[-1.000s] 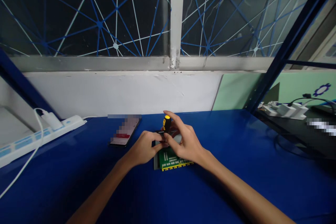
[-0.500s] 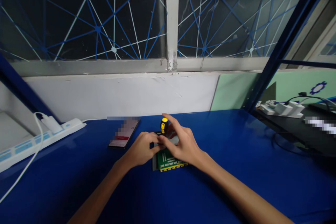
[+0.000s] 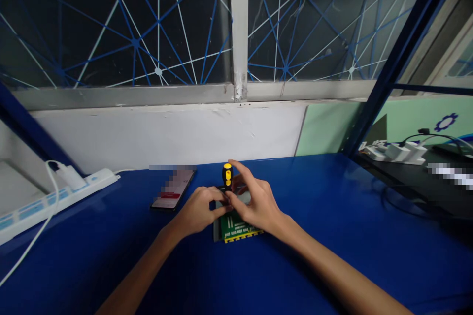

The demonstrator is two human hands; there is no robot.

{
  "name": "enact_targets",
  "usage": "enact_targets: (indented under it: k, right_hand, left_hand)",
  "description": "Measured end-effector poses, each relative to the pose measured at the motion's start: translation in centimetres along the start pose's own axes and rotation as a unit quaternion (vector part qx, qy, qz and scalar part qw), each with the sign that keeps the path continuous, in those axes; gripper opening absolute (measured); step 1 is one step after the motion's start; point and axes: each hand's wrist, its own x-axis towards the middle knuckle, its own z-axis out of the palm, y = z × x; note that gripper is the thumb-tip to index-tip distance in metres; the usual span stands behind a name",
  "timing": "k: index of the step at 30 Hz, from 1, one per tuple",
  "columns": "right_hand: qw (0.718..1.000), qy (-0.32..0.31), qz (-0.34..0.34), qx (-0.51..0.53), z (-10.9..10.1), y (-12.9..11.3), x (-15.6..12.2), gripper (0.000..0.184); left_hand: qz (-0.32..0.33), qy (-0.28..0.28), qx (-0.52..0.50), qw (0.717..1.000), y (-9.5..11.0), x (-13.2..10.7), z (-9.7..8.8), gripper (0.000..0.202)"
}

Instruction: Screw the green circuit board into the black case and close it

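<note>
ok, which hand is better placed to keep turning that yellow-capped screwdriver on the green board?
Right. The right hand already has its fingers around the upright screwdriver, probably ready to twist. The left hand rests at the circuit board's left edge, seemingly steadying it.

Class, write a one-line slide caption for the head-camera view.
Right hand holds a yellow-and-black screwdriver upright over a green circuit board that the left hand steadies on a blue table.

Blue table [image 3: 332, 236] below white wall [image 3: 166, 133] and dark netted windows [image 3: 111, 24].
</note>
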Motion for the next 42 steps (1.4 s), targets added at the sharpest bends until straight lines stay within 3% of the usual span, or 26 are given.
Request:
enact_targets:
  k: [38,42]
  right_hand:
    - [1.000,-0.025,0.006,0.000,-0.23,-0.34,0.00,0.063]
    - [1.000,-0.024,0.014,0.001,-0.09,-0.26,0.03,0.061]
  left_hand:
    - [0.022,0.007,0.008,1.000,0.40,0.06,-0.06,0.013]
    - [0.032,0.033,0.012,0.999,0.13,0.06,0.02,0.015]
